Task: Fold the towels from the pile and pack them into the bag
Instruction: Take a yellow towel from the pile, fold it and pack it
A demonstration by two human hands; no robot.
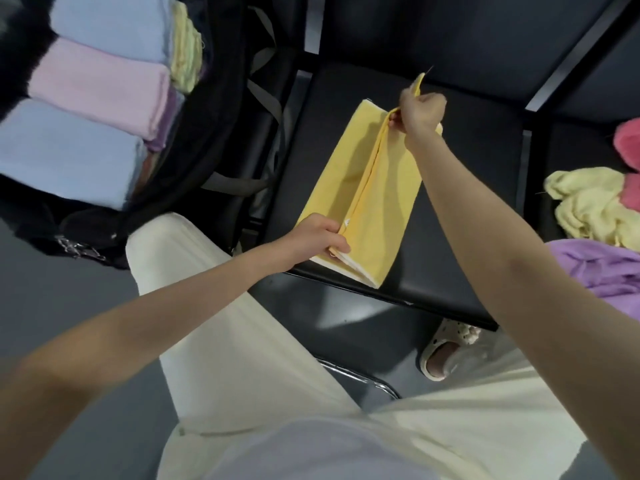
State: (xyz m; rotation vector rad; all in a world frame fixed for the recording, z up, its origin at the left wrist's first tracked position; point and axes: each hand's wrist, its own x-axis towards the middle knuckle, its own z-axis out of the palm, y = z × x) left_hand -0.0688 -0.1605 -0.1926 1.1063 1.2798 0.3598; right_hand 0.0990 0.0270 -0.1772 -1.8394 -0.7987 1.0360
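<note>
Folding the long yellow cotton towel (360,188) on the black padded seat (467,188), your left hand (318,237) pinched its near end, your right hand (420,110) its raised far corner; uneven tension risked skewing the layers, likely spoiling the fit in the black bag (221,98).

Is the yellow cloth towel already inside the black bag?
No: the yellow cloth towel lies on the dark seat, gripped by both hands, beside the black bag.
</note>
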